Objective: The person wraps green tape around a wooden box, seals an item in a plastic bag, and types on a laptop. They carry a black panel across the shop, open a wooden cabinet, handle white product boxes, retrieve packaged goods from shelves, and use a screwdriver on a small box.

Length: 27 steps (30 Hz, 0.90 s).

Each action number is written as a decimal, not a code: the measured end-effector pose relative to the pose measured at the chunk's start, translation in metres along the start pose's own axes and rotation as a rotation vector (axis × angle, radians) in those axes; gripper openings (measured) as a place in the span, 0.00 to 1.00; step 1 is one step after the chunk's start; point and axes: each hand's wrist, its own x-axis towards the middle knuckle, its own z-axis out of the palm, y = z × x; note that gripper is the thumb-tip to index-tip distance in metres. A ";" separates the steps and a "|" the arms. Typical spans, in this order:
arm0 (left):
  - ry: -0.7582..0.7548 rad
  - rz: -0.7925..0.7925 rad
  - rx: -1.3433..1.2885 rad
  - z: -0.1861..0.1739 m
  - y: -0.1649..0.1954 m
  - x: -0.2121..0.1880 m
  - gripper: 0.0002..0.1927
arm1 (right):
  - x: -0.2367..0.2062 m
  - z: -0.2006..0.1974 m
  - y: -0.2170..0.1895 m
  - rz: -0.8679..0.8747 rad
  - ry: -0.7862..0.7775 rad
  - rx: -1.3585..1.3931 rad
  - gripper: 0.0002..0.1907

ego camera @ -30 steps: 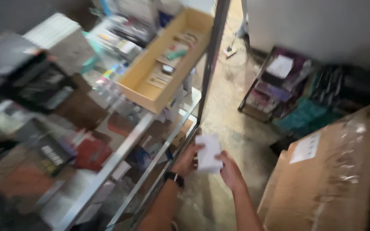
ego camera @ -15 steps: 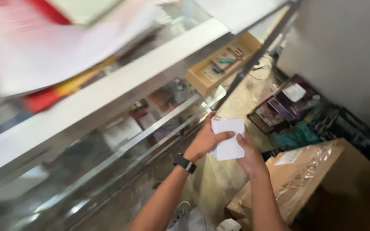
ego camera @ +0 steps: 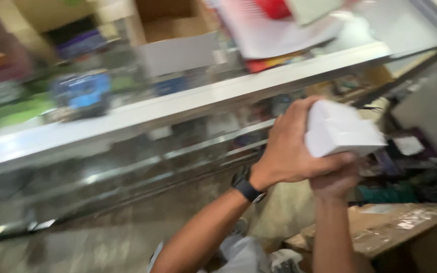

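A small white box (ego camera: 341,129) is held up in front of a glass display counter. My left hand (ego camera: 288,144), with a dark watch (ego camera: 247,188) on its wrist, wraps around the box's left side. My right hand (ego camera: 336,178) supports the box from below, its fingers mostly hidden under it. The box sits just below the counter's white top edge (ego camera: 188,103).
The glass counter (ego camera: 127,167) holds blurred goods on shelves, with papers, a red item (ego camera: 274,9) and a cardboard box (ego camera: 170,17) on top. A brown carton (ego camera: 380,232) stands at lower right. Dark crates with items (ego camera: 410,172) lie on the floor behind.
The view has swung toward the counter and closer. Both hands have lifted the white box higher, up near the counter's top edge.
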 end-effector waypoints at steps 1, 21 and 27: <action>0.019 0.042 0.040 -0.019 0.012 -0.001 0.52 | 0.001 0.025 -0.002 -0.028 -0.081 0.051 0.40; 0.625 0.123 -0.298 -0.284 0.067 -0.032 0.51 | 0.096 0.252 0.087 0.259 -0.913 -0.746 0.27; 0.976 0.162 -0.373 -0.355 0.053 -0.064 0.49 | 0.050 0.420 0.070 0.273 -1.060 -0.315 0.54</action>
